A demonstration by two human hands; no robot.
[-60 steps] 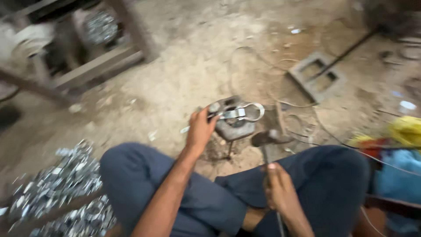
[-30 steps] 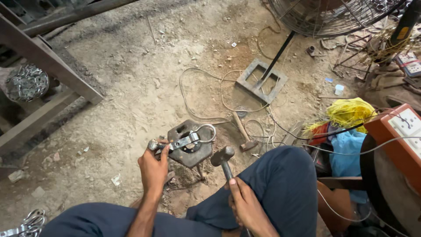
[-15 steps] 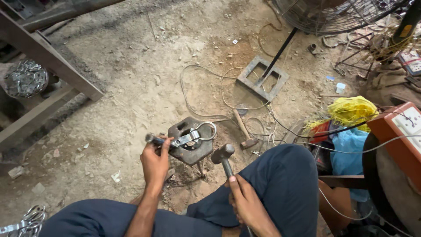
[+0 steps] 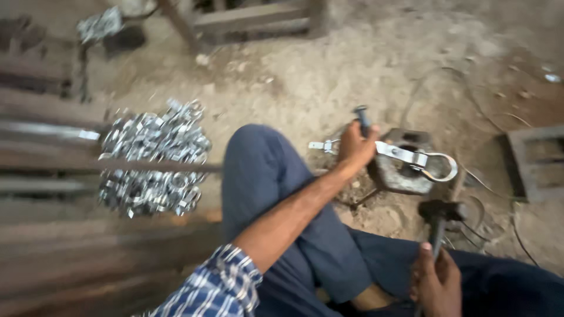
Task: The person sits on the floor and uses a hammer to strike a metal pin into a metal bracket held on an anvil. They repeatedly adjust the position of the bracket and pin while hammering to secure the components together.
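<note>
- A dark metal rod (image 4: 362, 117) is clenched in the left hand (image 4: 354, 149), beside the anvil block (image 4: 401, 167).
- A hammer (image 4: 437, 218) is gripped by the right hand (image 4: 436, 282), below that block.

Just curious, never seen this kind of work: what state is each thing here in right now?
Left hand: gripping a dark rod, upright.
Right hand: shut on the hammer handle.
Hammer: head held above the ground, off the block.
Metal clamp: lying across the block.
Metal block: resting on the dirt.
Shiny clamps pile: heaped on the ground.

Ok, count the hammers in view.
1. The hammer is held upright in the right hand, its head just below the metal block. Others may lie out of frame.
</note>
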